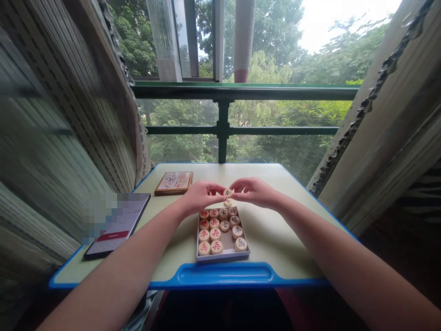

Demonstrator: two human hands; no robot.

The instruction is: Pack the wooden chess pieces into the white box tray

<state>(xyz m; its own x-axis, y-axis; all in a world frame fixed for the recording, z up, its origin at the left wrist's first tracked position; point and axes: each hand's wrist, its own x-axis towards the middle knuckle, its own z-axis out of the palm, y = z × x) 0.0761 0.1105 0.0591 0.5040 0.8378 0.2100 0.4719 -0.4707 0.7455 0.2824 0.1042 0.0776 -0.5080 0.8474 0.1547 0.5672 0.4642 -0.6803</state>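
Just beyond the far edge of the box tray, my left hand (206, 194) and my right hand (254, 191) meet at one round wooden xiangqi piece (228, 193) with a black character. Fingertips of both hands pinch it from opposite sides. Directly below it is a second black-marked piece (228, 202), close to the tray's far rim; whether the two touch I cannot tell. The shallow box tray (223, 258) holds red-marked pieces (215, 234) in two columns on the left and black-marked pieces (237, 231) on the right, with a bare patch of its floor between them.
A flat box lid (175, 181) with printed artwork lies at the back left of the table (289, 257). Left of my forearm rests a phone (117, 230). The table has a blue rim with a pen groove (225, 274) in front. Curtains (375, 115) hang on both sides.
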